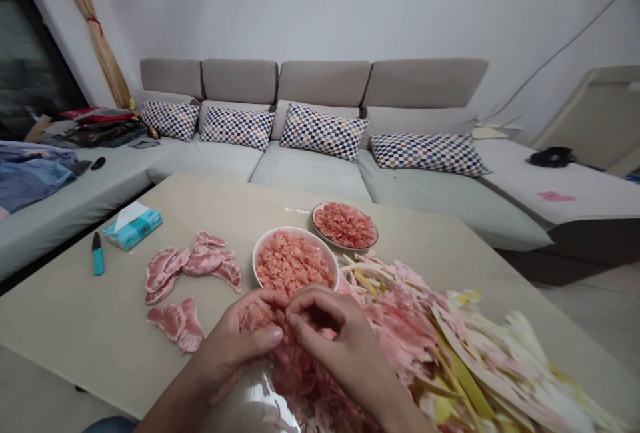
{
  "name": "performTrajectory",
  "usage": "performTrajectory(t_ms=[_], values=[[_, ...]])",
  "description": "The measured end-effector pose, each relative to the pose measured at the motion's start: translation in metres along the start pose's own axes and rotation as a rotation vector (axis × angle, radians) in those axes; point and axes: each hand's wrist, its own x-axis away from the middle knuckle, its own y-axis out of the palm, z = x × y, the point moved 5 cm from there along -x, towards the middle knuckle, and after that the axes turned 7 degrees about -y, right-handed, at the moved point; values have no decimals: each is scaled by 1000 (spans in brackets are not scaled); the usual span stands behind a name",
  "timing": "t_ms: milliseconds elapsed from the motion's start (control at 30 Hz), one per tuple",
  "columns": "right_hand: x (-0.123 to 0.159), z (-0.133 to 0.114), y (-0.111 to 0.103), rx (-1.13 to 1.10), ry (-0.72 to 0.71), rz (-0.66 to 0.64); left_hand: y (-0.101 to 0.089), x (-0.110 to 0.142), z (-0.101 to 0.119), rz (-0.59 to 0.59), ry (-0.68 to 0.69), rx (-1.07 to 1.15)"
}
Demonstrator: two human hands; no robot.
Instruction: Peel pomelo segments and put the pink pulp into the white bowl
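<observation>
A: How are the arms placed?
B: Both forearms come in over the near edge of the counter (235, 209) and angle inward until the hands almost meet. The left hand (240, 336) is cupped, its thumb along the near side. The right hand (350, 339) arches beside it, back upward, fingers curled.

A: Which containers are there?
B: A white bowl (295, 229) stands just beyond the fingers, filled with loose pink pomelo flesh (293, 263). Beyond it, to the right and nearer the far edge, a dark-rimmed plate (357, 247) carries more pulp (345, 223), of a deeper pink.

A: And what do the hands hold?
B: The left is closed around a piece of pomelo flesh (257, 316), on the near side of the bowl. The right pinches at that piece's edge, thumb and forefinger together; the exact contact is partly hidden.

A: What lies around them?
B: To the left, curved pomelo membranes (213, 263) in pink and white. Near the left edge, a turquoise-handled knife (97, 256) and a blue tissue pack (135, 227). A long heap of pomelo peel (455, 346), pink, white and yellow, spreads toward the near right.
</observation>
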Motion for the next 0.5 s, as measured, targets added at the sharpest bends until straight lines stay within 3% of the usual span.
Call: performTrajectory(t_ms=[233, 500], values=[[-4, 15, 0, -15, 65, 26, -2, -10, -3, 153, 70, -113], [-4, 9, -8, 108, -65, 171, 3, -16, 6, 211, 82, 10]])
